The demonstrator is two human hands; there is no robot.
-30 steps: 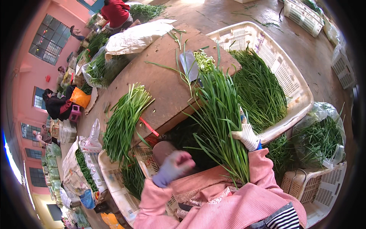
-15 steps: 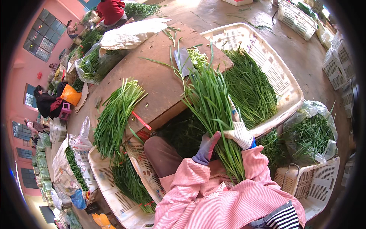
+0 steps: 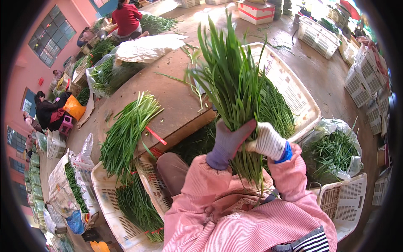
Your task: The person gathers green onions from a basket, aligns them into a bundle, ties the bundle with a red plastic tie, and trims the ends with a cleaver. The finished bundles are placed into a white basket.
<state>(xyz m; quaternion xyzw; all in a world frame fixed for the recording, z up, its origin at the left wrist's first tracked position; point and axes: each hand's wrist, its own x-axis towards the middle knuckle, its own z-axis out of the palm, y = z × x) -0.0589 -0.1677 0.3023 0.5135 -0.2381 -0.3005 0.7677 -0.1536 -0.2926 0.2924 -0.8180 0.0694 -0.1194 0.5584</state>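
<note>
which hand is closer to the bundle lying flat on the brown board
Left. The left hand, in a purple glove, grips the upright bunch of greens on the side facing the flat bundle. The right hand, in a white glove, grips the far side, farther away.

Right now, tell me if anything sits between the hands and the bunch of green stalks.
Nothing visible does. The left hand and right hand both grip the bunch of green stalks directly, through work gloves, holding it upright above the white crate.
</note>
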